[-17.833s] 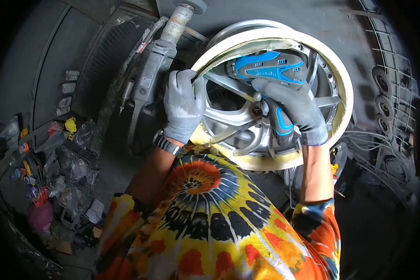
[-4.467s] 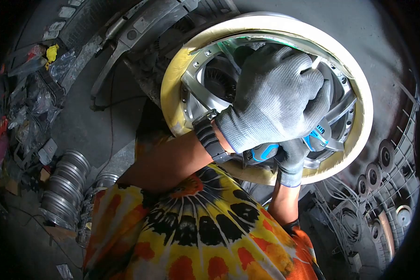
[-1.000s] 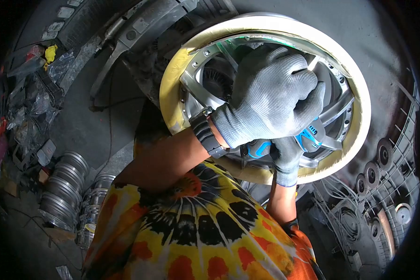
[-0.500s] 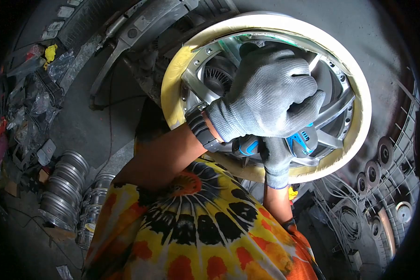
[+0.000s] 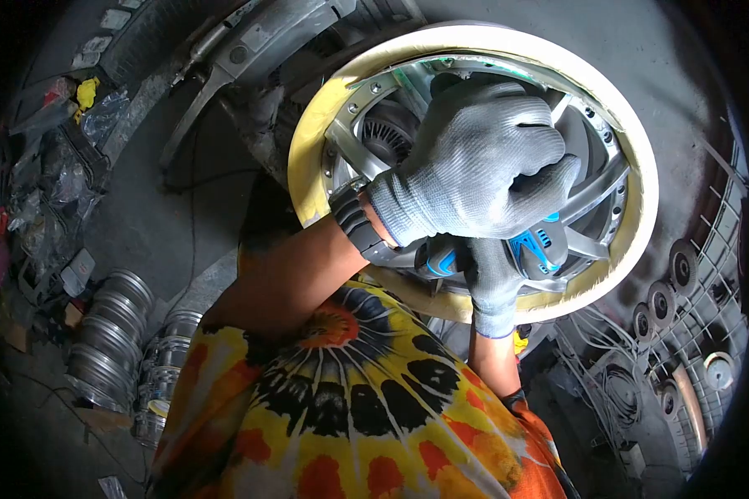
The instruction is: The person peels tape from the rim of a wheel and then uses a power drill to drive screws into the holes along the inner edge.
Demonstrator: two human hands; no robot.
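Note:
A spoked metal wheel with its rim wrapped in yellowish covering (image 5: 638, 208) lies below the camera. Over its middle is my left hand (image 5: 491, 162), in a grey knit glove with a black watch at the wrist. Its fingers are curled, and whatever lies beneath them is hidden. Just under it, my right hand (image 5: 493, 279), gloved too, is wrapped round a black and blue power tool (image 5: 541, 252). The tool's front end is hidden by my left hand and the wheel's spokes.
Stacked metal rims (image 5: 112, 341) stand at the lower left, below a heap of plastic bags and scraps (image 5: 62, 179). A wire rack (image 5: 716, 308) with round discs and coiled cable is at the right. A grey metal machine part (image 5: 266, 46) is at the upper left.
The wheel's right edge sits very slightly further left. Both hands keep nearly the same place and the same hold.

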